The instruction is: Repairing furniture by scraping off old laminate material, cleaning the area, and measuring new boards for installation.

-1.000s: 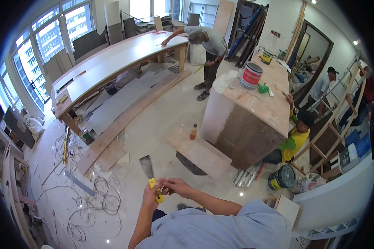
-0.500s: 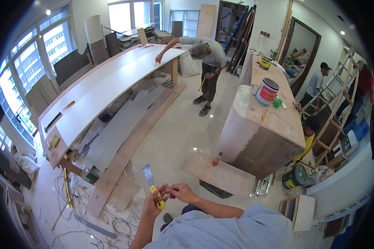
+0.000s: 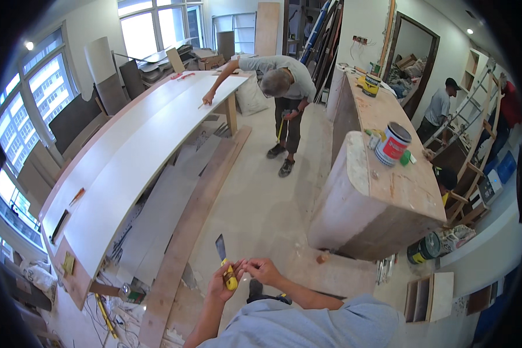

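My left hand point(image 3: 219, 283) is wrapped round the yellow handle of a putty knife point(image 3: 231, 277), its grey blade pointing up and away from me. Close against the left fingertips, my right hand point(image 3: 261, 271) has its thumb and fingers pinched together. Whatever lies in that pinch, if anything, is too small to make out. Both hands are in front of my body, above the floor.
A long white-topped worktable point(image 3: 151, 139) runs along the left, with planks point(image 3: 194, 232) beneath and beside it. A co-worker point(image 3: 287, 87) bends over its far end. At right stands a wooden counter point(image 3: 383, 174) bearing a paint can point(image 3: 393, 144). A ladder point(image 3: 470, 110) is beyond.
My view has moved forward, nearer the counter and worktable. My hands keep the same hold, putty knife in the left. The co-worker's hand on the table has shifted slightly.
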